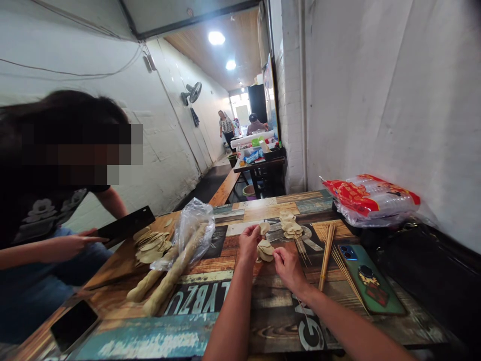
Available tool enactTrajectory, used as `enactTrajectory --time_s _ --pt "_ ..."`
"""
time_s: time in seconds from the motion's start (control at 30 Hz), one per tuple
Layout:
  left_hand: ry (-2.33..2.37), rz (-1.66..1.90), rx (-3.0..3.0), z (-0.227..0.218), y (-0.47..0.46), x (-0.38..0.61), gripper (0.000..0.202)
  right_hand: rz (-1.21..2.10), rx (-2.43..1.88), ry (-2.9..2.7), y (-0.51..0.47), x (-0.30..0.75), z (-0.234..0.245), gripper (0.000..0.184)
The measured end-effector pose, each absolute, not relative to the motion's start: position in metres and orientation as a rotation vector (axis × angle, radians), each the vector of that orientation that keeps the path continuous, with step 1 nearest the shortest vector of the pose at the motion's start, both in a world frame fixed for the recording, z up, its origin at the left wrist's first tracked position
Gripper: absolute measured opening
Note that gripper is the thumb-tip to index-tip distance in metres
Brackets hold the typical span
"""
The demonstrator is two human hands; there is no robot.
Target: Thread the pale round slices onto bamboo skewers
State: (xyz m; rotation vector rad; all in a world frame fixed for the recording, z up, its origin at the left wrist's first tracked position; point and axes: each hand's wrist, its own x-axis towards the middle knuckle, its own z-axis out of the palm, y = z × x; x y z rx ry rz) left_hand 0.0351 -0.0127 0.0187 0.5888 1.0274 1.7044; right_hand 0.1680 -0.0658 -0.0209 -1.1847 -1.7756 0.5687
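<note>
"Slices (265, 250) cluster over the desk (270, 321), left of the green phone (372, 296). How is each grip set?"

"Left grip (248, 244) pinches the far end of the slices between thumb and finger. Right grip (291, 268), closer to the green phone, has its fingertips pressed together at the near end; whether a stick sits between them cannot be told."

"And progress?"

"Partway, by the look of it. Loaded skewers (290, 226) rest on the desk, left of the green phone and beyond it. Apparently left over: bare sticks (327, 255) just left of the green phone, and a loose pile (150, 246) well to its left. Two rolls (176, 271), whole in appearance, lie between that pile and the green phone; a co-worker's hand (75, 245) holds a knife (128, 225)."

"Which way does it all point?"

"Skewers lie aslant, loaded ends far, bare ends near and angled toward the green phone. Between the hands, the slices overlap in a short row running near to far, broad faces mostly up; any stick inside is hidden, so its axis is a guess."
</note>
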Motion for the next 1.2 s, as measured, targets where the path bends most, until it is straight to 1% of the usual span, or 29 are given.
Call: enactTrajectory --time_s 0.1,0.23,0.27,0.4,0.57,0.8,1.2 --pt "0.969 1.65 0.502 0.021 -0.013 0.033 0.035 0.563 -1.182 -1.777 -0.066 0.168 -0.02 0.029" --pt "0.862 1.469 0.273 0.022 -0.012 0.029 0.011 0.626 -1.173 -1.772 -0.068 0.167 -0.018 0.03" --pt "0.84 1.434 0.226 0.023 -0.011 0.029 0.009 0.635 -1.172 -1.769 -0.068 0.167 -0.017 0.029" --pt "0.811 1.394 0.142 0.022 -0.011 0.03 0.008 0.604 -1.163 -1.75 -0.068 0.166 -0.017 0.029" --pt "0.799 1.466 0.215 0.021 -0.011 0.033 0.008 0.561 -1.156 -1.744 -0.067 0.164 -0.018 0.029" --pt "0.823 1.551 0.234 0.018 -0.011 0.038 0.005 0.583 -1.183 -1.765 -0.069 0.166 -0.016 0.03" --pt "0.821 1.576 0.3 0.017 -0.013 0.044 0.011 0.547 -1.217 -1.768 -0.066 0.166 -0.017 0.034"
